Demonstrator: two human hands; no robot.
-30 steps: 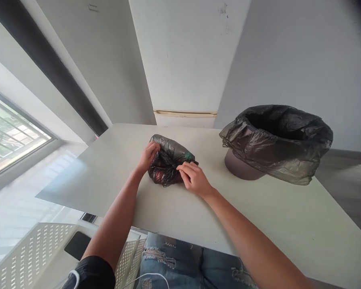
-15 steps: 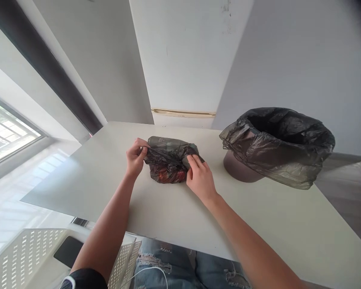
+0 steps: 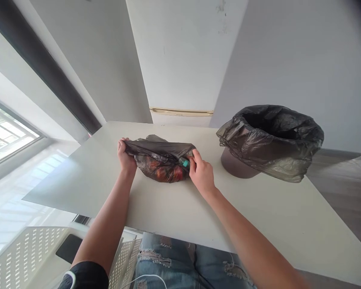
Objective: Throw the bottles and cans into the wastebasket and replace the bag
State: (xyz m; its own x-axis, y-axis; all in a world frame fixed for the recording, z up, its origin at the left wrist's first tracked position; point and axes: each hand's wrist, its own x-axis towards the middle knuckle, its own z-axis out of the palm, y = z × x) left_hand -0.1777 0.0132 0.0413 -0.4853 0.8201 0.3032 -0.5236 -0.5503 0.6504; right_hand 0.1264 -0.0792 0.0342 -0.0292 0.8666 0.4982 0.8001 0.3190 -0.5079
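- A view from a head-worn camera, looking down at a person's two bare arms reaching over a pale tabletop (image 3: 174, 212).
- A small dark plastic bag (image 3: 161, 150) lies on the tabletop near its far edge, between the two hands. Reddish rounded shapes (image 3: 168, 173) show through the thin film, along with a small teal piece (image 3: 185, 162) at the right end.
- The left hand (image 3: 125, 154) has its grip clamped on the bag's left end, with the fingers curled around bunched film.
- The right hand (image 3: 202, 173) has its grip pinched shut on the bag's right end, just beside the teal piece.
- The bag's upper edge runs taut from one hand to the other, so the step in hand looks like drawing the bag's mouth out sideways, with the contents sagging below.
- By this reading, any next move with the two ends calls for both pinches holding firm, because thin film slips and tears easily, and for the weight staying on the tabletop.
- To the right, well apart from the bag, stands a brown bin (image 3: 236, 165) with a loose dark liner (image 3: 270, 136) draped over its rim.
- Below the tabletop's near edge, ripped blue jeans (image 3: 180, 261) are visible.
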